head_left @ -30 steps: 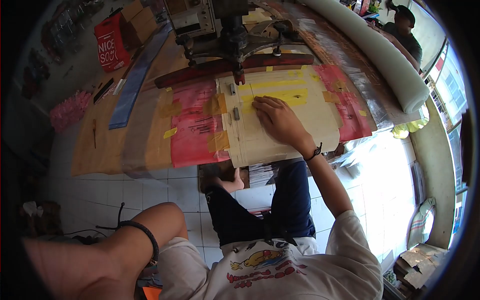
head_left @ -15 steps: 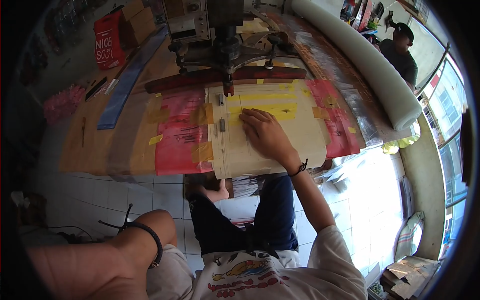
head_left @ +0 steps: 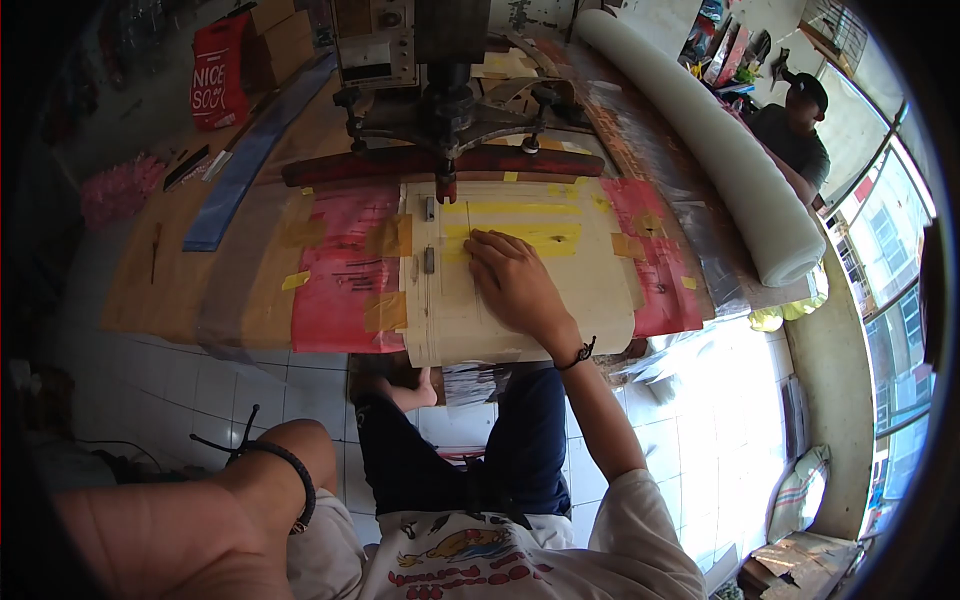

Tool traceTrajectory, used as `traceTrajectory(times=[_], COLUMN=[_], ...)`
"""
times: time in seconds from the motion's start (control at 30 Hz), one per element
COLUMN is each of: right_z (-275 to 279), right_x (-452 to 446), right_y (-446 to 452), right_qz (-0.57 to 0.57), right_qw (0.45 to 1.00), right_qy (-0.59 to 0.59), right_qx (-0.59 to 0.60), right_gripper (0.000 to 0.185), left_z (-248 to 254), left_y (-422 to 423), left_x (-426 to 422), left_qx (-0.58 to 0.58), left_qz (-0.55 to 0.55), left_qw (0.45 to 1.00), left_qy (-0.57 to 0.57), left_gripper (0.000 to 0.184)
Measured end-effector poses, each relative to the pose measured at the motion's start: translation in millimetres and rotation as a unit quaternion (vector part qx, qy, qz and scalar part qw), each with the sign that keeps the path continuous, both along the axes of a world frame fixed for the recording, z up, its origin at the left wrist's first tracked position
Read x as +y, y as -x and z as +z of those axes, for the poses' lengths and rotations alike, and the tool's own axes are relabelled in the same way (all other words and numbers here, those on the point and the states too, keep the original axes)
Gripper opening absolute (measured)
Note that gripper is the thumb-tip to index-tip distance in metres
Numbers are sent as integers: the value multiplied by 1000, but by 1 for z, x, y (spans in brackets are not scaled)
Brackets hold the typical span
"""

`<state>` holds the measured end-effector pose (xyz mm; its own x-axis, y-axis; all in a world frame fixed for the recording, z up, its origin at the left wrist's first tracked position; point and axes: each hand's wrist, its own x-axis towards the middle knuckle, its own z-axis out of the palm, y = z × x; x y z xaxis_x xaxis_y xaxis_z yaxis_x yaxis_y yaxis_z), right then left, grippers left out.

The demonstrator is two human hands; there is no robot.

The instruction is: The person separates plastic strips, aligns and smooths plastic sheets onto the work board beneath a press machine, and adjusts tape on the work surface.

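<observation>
My right hand (head_left: 515, 287) lies palm down on a cream sheet (head_left: 590, 320), fingers stretched forward and slightly bent. Its fingertips touch the sheet at the lower edge of a band of yellow tape (head_left: 535, 236). Left of the fingers, two small grey metal blocks (head_left: 429, 260) sit on the sheet along lines running front to back. Above them hangs a press head (head_left: 446, 188) with a curved red bar (head_left: 350, 168). At the lower left, only the base of my left hand (head_left: 150, 535) shows, close to the camera; its fingers are out of frame.
Red sheets (head_left: 345, 270) taped down flank the cream sheet on the wooden table (head_left: 150, 300). A blue strip (head_left: 240, 170) and a red bag (head_left: 220, 75) lie left. A white foam roll (head_left: 710, 140) runs along the right, with another person (head_left: 795, 130) beyond it.
The whole view has shifted slightly, the table appearing a little lower and further left. My right hand keeps its place on the sheet, by the yellow tape.
</observation>
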<state>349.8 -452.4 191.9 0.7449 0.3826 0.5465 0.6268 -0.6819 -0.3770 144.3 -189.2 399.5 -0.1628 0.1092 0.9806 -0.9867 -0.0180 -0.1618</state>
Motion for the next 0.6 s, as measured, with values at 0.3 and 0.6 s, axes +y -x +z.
traceTrajectory(times=[0.3, 0.6], right_z=[4, 4], right_x=[-2, 1], right_y=[0, 3], right_qz=[-1, -4], right_qw=[1000, 1000], right_qy=[1, 2], right_qx=[5, 11], right_gripper=[34, 33], left_z=[8, -1], left_y=[-4, -17], left_x=[2, -8], left_qx=[-7, -15], left_qz=[-19, -27], left_qw=[1000, 1000], left_qy=[-4, -1], left_gripper=[52, 55])
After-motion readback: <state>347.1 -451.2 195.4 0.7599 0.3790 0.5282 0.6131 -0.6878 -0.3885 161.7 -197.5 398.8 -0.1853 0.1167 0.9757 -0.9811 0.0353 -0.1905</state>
